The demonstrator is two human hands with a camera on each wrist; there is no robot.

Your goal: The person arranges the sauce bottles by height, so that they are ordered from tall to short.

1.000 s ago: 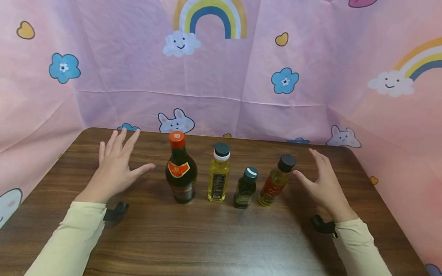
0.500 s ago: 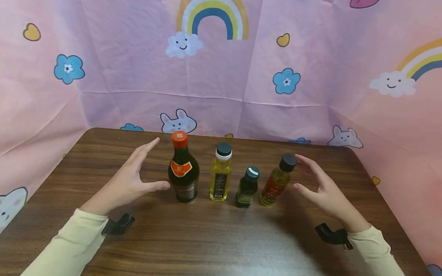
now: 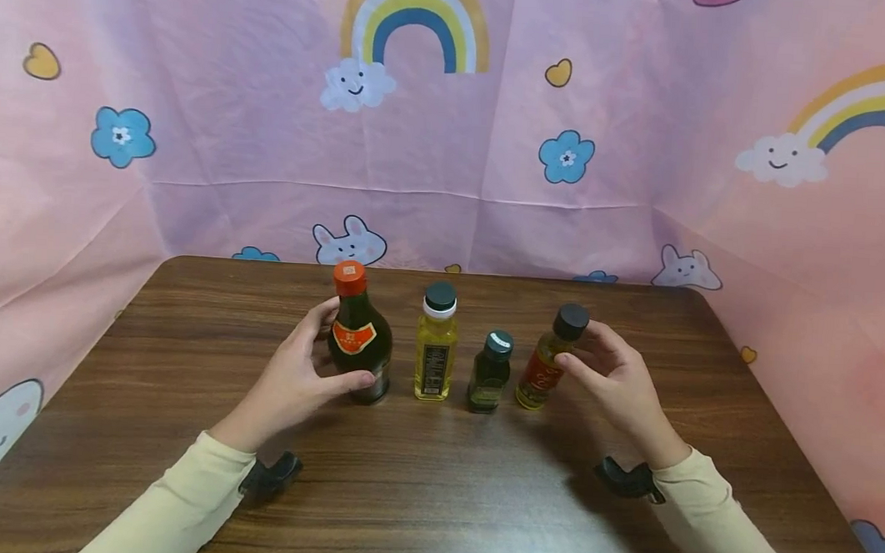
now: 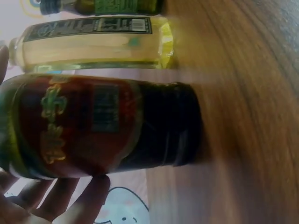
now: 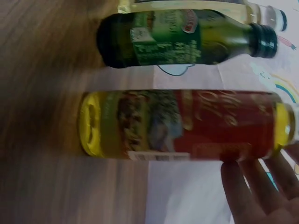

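Four fingers of my left hand (image 3: 294, 386) reach behind a dark sauce bottle (image 3: 360, 339) with a red cap, its thumb across the front low on the body. The left wrist view shows gold characters on the red label of this sauce bottle (image 4: 70, 126), which stands on the table. On the right, my right hand (image 3: 628, 386) comes up to an olive oil bottle (image 3: 545, 370) with a black cap and red label. Its thumb tip overlaps the bottle's edge and its fingers are behind, near the neck; in the right wrist view, fingertips (image 5: 231, 172) meet the bottle's side.
Between the hands stand a clear bottle of yellow oil (image 3: 436, 347) with a dark green cap and a small green bottle (image 3: 489, 379). All the bottles form a row on the wooden table (image 3: 431, 493). A pink patterned cloth (image 3: 449, 160) hangs behind and at both sides.
My left hand has moved right, from beside the sauce bottle to around it. The right hand has come left to the olive oil bottle. The bottles have stayed in place.
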